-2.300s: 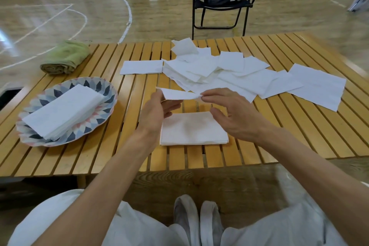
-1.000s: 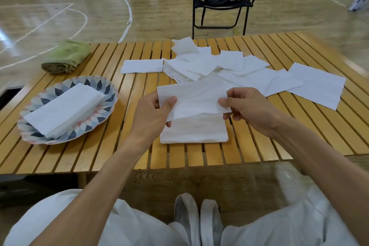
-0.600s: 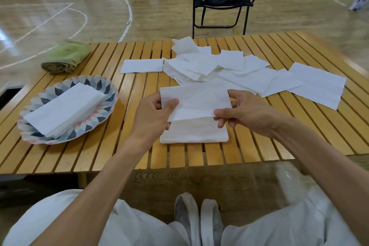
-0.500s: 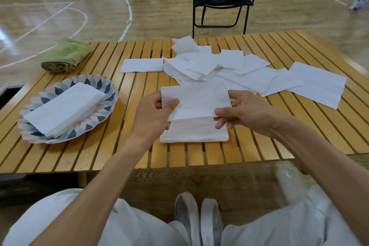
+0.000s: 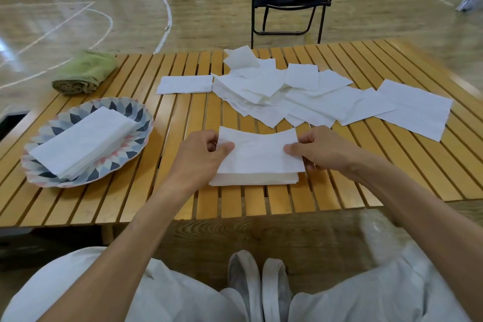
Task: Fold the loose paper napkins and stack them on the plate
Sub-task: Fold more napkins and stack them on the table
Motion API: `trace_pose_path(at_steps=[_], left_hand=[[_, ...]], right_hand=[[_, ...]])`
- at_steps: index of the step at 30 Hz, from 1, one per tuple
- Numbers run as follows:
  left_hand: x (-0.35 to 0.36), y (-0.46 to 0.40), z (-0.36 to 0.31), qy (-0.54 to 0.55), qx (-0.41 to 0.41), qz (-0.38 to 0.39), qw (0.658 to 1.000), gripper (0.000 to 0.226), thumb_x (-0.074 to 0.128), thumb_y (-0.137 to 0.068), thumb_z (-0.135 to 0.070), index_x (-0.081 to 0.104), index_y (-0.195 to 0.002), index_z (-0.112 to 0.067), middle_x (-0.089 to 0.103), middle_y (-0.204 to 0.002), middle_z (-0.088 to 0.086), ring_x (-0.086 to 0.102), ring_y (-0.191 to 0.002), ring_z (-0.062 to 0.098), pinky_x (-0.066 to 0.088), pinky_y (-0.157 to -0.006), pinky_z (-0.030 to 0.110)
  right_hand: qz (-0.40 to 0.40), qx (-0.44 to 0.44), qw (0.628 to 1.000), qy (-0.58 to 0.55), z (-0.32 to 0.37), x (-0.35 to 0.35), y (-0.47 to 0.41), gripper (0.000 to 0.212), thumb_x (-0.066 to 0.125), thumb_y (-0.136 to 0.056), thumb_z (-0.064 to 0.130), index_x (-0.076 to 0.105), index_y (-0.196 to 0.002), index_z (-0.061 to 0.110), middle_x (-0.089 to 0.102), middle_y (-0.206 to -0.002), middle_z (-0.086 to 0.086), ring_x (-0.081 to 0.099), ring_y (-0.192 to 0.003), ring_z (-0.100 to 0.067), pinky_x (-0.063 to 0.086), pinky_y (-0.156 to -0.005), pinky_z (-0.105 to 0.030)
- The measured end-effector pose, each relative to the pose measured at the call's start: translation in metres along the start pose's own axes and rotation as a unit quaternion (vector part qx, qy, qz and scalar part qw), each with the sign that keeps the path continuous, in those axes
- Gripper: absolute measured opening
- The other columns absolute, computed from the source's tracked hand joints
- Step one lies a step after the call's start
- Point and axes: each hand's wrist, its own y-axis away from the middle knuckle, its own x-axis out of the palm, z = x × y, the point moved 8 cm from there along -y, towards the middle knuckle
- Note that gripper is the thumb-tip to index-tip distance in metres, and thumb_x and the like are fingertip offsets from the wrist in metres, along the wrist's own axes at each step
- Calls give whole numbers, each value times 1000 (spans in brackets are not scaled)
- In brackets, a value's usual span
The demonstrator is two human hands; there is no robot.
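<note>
Napkin (image 5: 257, 153) lower, over slatted table (image 5: 183, 191).

Both hands, left hand (image 5: 201, 154) and right hand (image 5: 324, 149), pinch a folded napkin (image 5: 258, 151) over a small stack (image 5: 253, 179) on the counter (image 5: 130, 201).

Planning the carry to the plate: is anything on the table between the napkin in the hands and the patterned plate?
Nothing visible. The folded white paper napkin, pinched by the left hand and right hand, has only bare slats of the wooden table between it and the patterned plate on its left.
</note>
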Motion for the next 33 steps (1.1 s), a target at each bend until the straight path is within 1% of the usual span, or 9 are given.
trace_pose_path(at_steps=[2,6,8,10,17,24,27,30,33], left_hand=[[-1,0,3,-20,-10,1,1000,10,64,-95,-34,69,-98,-26,70,-91,-12,66,-85,4,59,-73,30],[1,1,4,-39,-17,14,999,5,65,-94,-30,66,-99,-28,66,-93,-18,63,-85,-1,49,-56,9],[1,2,5,-47,-19,15,999,5,65,-94,-29,65,-99,-27,64,-93,-18,61,-83,-3,46,-50,6],[0,1,7,-65,-22,9,998,6,65,-94,-30,65,-99,-26,64,-95,-15,60,-82,-3,45,-49,7],[-1,-1,11,-110,-34,-4,993,13,67,-92,-31,67,-97,-20,66,-96,-6,60,-84,2,44,-58,15],[2,-1,13,-138,-36,-14,990,14,67,-92,-29,65,-91,-16,66,-90,-1,59,-81,5,40,-58,16],[4,1,10,-153,-30,-21,988,15,66,-92,-30,62,-92,-16,64,-87,-1,58,-79,7,44,-60,17],[4,5,10,-175,-40,-27,983,19,66,-92,-36,58,-98,-20,61,-87,-5,59,-79,11,48,-63,23],[-3,10,1,-285,-22,-64,956,42,65,-91,-44,47,-122,-23,56,-104,-5,58,-92,14,51,-77,33]], right_hand=[[-4,1,1000,14,0,1,0,25,63,-97,34,74,-87,14,65,-58,10,56,-52,-5,41,-51,-15],[-2,0,999,42,1,4,1,29,62,-98,34,72,-82,12,67,-60,4,59,-54,-7,41,-55,-16],[4,0,999,50,1,6,1,32,62,-98,35,72,-83,9,69,-65,-3,60,-58,-9,43,-61,-20],[7,0,998,56,0,8,1,32,62,-97,36,73,-84,9,68,-62,0,61,-57,-8,44,-62,-21],[0,-6,997,74,0,10,-2,31,66,-95,37,73,-84,9,64,-56,6,60,-52,-5,43,-61,-20],[-9,-6,996,88,-5,13,-8,33,70,-91,37,72,-86,4,70,-69,0,66,-55,-10,49,-60,-23],[-14,-6,995,96,-6,14,-10,35,73,-89,35,70,-86,0,73,-72,-4,69,-56,-14,54,-61,-25],[-13,1,995,101,-6,13,-9,32,75,-87,36,69,-85,4,73,-73,-4,68,-56,-15,54,-60,-26],[-58,2,985,162,-1,4,-6,32,77,-83,41,61,-87,13,65,-75,2,59,-61,-11,44,-57,-24]])
